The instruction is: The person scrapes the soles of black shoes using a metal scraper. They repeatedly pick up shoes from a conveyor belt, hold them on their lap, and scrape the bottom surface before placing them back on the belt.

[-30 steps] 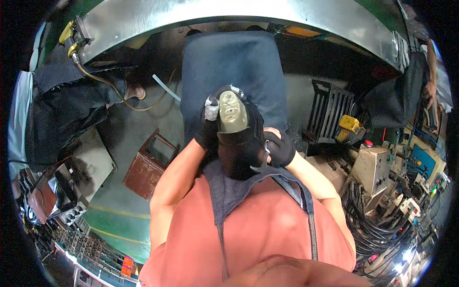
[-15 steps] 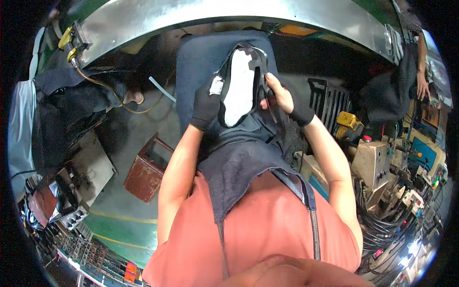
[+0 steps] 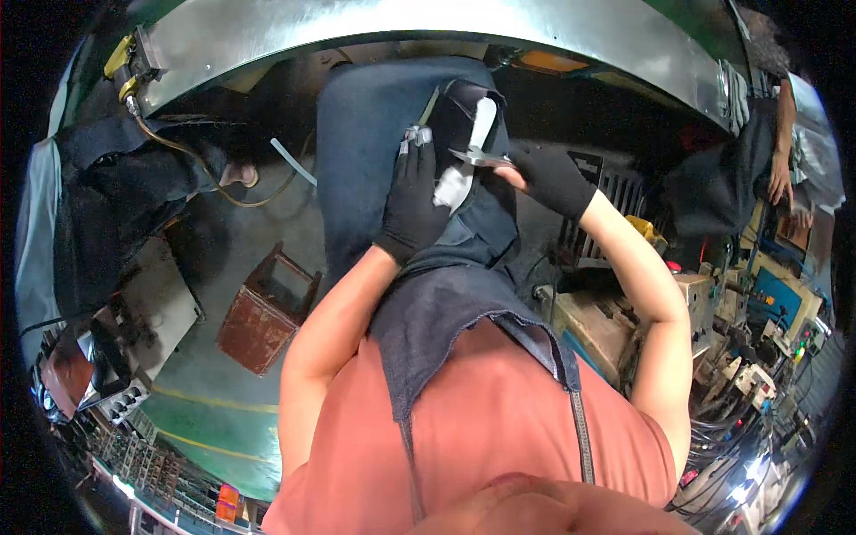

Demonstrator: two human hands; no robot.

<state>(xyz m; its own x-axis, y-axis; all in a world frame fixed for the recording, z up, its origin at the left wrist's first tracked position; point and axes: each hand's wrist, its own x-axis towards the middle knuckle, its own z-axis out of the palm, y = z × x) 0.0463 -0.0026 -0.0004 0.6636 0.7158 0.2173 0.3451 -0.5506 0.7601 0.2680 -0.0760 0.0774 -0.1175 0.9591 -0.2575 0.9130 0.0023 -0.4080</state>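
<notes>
While it lies across the person's lap, dark garment: turned back so a white inner patch shows, over denim-covered legs.
Garment place: top centre of the head view, just below the curved metal edge of a machine table.
Left hand: black-gloved, fingers laid flat and fairly straight on the cloth, pressing it beside the white patch; something small and grey sits at the fingertips, too small to tell.
Right hand: black-gloved, closed round a small metal tool, likely snips, whose tip touches the garment by the white patch.
Apron: dark blue cloth hanging from the chest down to the lap, over a salmon-coloured shirt.
Floor left of the legs: a rusty brown open box on grey-green concrete, well apart from the hands.
Far left: heaped dark cloth with a thin yellowish hose curling over it.
Right side: grey machine housings and tangled cables, near the right elbow.
Upper right: another person's arm beside more dark fabric, far from the lap.
</notes>
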